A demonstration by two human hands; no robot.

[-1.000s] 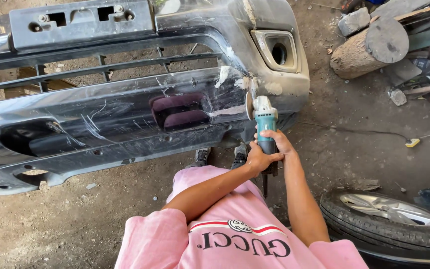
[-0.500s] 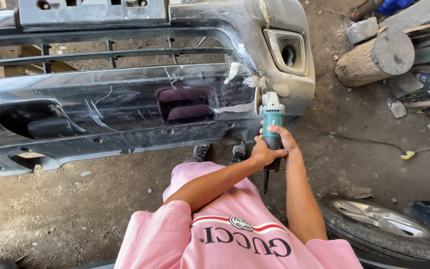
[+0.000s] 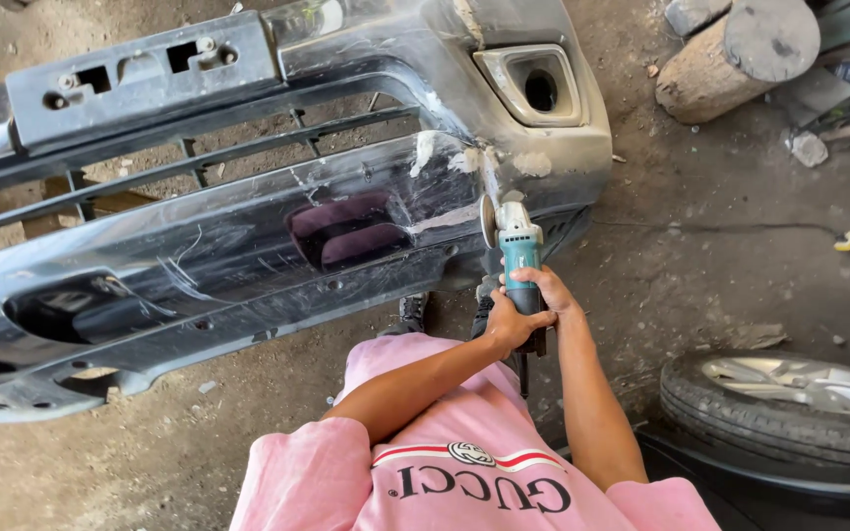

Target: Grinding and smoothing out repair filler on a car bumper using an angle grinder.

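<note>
Both hands clamp the teal angle grinder [image 3: 516,258]: left hand [image 3: 509,324], right hand [image 3: 550,295]. Its disc touches the grey bumper [image 3: 248,246] beside the white filler patch [image 3: 464,162]. Tyre [image 3: 789,403] lies right of the bumper.

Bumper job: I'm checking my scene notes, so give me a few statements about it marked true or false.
1. Both hands grip the grinder. True: the left hand and right hand wrap its teal body.
2. The grinder's disc meets the bumper near white filler patches. True.
3. The bumper is mounted on a car. False: it rests on the dirt ground.
4. A wheel lies at the person's left. False: it lies at their right.
5. A log lies beyond the bumper's fog lamp end. True.
6. The person wears gloves. False: both hands are bare.
</note>
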